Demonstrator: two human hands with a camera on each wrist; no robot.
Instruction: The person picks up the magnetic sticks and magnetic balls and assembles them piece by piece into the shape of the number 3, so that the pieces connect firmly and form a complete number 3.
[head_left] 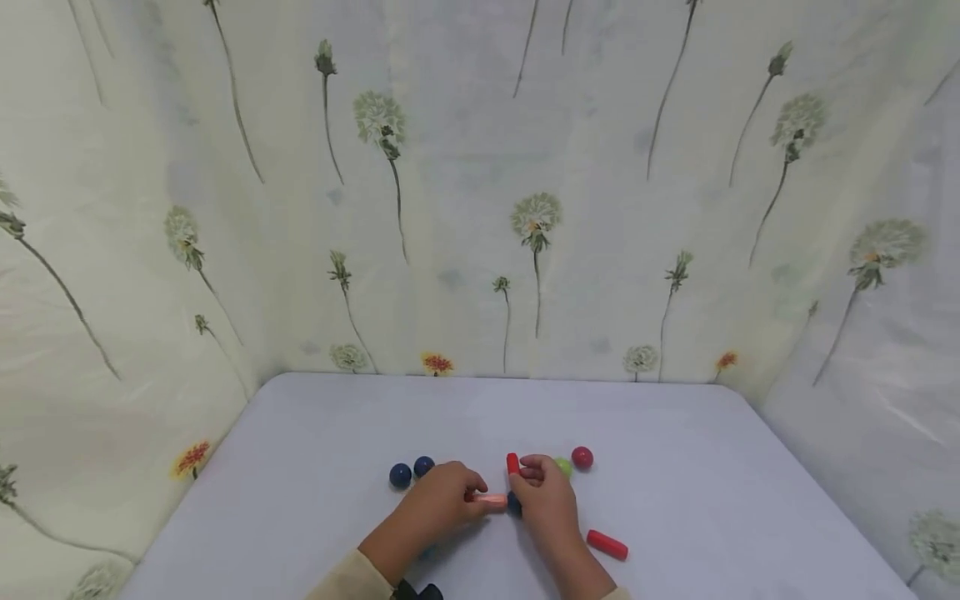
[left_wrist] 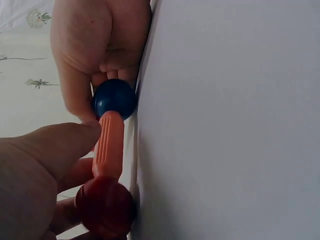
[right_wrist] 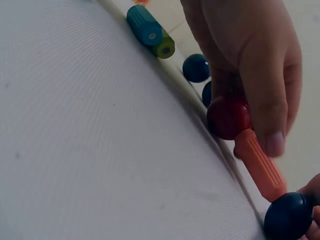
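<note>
The largest thing is a pale cloth (head_left: 450,208), printed with dandelions, which hangs behind and on both sides of the white worktop (head_left: 337,433). Two forearms reach in over this worktop from its near side, with a beige sleeve (head_left: 352,579) at the left one.

The left hand (head_left: 442,496) has its grip clamped on the orange stick (left_wrist: 109,150), with the thumb lying along it. The right hand (head_left: 551,500) has its grip together on the held red stick (head_left: 513,463), which points away from the person. The orange stick is at the middle of the worktop, between the two hands.

A loose red stick (head_left: 607,545) lies to the right of the right forearm. In the right wrist view, a teal stick (right_wrist: 144,25) and a green stick (right_wrist: 165,47) lie side by side.

At one end of the orange stick sits a dark red ball (left_wrist: 105,206); its other end touches a blue ball (left_wrist: 114,97) at the right fingers. I cannot tell whether the held red stick touches this blue ball. Two navy balls (head_left: 401,476) lie close together beyond the left hand. A bright red ball (head_left: 582,457) and a partly hidden lime ball (head_left: 565,467) lie just beyond the right hand.
</note>
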